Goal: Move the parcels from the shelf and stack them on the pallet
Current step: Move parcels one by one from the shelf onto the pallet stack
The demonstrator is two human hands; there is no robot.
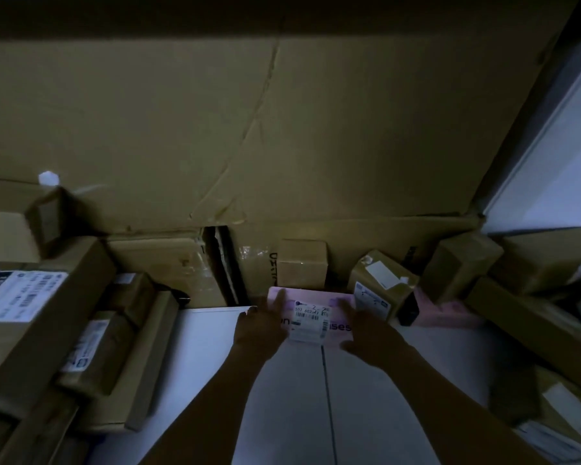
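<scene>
Pink parcel (311,297), flat and bearing a white barcode label (311,318), is located at the centre of the view, low over a white surface (416,380) that is crossed by 1 dark seam. Whether the parcel rests on that surface or is held just clear of it cannot be determined in the dim light.

The parcel is gripped at both ends by 2 hands. The left hand (260,327) is clamped on the left end, with the fingers laid over the top face. The right hand (369,333) is clamped on the right end, with the fingers on top and the thumb at the near edge.

Just behind the parcel, 1 small cardboard box (302,263) is stood upright. To the right of it, a tilted labelled box (379,286) is positioned just beside the right hand. A long carton with a white label (31,297) is stacked among other cartons at the left. A large creased cardboard sheet (282,129) is set behind everything.
</scene>
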